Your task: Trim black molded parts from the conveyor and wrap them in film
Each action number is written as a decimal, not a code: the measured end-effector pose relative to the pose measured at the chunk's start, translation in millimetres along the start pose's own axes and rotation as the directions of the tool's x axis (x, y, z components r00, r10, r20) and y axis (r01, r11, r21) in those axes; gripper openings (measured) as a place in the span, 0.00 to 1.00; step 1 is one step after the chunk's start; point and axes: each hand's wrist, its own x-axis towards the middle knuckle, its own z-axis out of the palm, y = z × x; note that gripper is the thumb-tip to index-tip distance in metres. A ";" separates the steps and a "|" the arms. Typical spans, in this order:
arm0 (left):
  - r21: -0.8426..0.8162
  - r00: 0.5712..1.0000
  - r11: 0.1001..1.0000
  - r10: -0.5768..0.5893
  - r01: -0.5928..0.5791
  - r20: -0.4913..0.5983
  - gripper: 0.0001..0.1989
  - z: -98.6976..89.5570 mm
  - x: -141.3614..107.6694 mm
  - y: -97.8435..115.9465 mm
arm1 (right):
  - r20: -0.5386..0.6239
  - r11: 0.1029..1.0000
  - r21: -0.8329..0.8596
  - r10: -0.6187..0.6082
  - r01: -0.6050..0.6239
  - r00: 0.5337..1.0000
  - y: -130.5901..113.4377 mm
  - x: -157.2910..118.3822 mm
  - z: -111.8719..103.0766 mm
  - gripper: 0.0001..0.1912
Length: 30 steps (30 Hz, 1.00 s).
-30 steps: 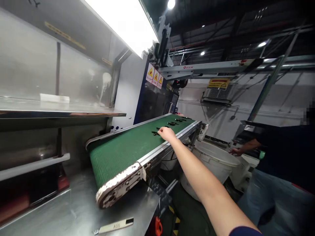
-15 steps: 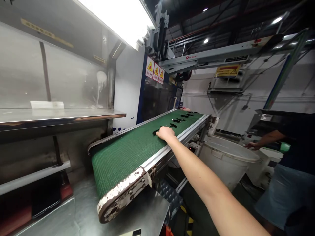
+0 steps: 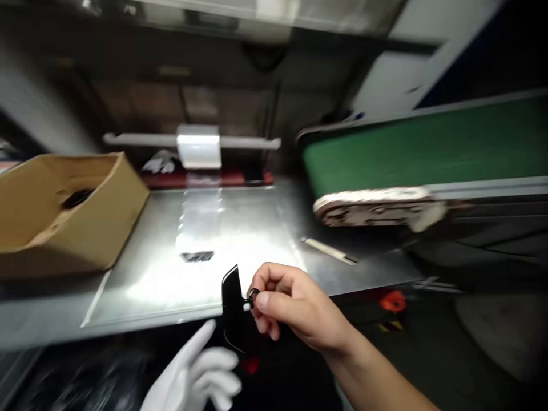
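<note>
My right hand [image 3: 291, 305], bare, pinches the ring-like end of a glossy black part [image 3: 232, 308] in front of the bench edge. The part's broad flat piece stands upright to the left of my fingertips. My left hand [image 3: 199, 371], in a white glove, is just below and left of the part, not touching it, with its fingers apart and nothing in them. On the metal bench [image 3: 158, 291] behind the hands, a clear film strip from a roll [image 3: 199, 147] ends at a small dark patterned piece [image 3: 197, 256].
A cardboard box [image 3: 103, 217] with something dark inside sits on the left. At the right is the green conveyor belt [image 3: 411, 148], its worn end over the bench. A pale knife-like tool [image 3: 329, 251] lies below it. An orange object [image 3: 393, 301] is at lower right.
The view has swung from the conveyor to the bench. My right hand has left the belt and now holds the black part in front of the bench. My gloved left hand has come into view.
</note>
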 end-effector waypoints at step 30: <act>-0.213 0.977 0.976 0.085 -0.042 0.198 0.23 -35.6 -1.3 -40.0 | 0.067 0.959 0.226 0.162 -0.173 0.985 80.1 -14.3 16.4 0.15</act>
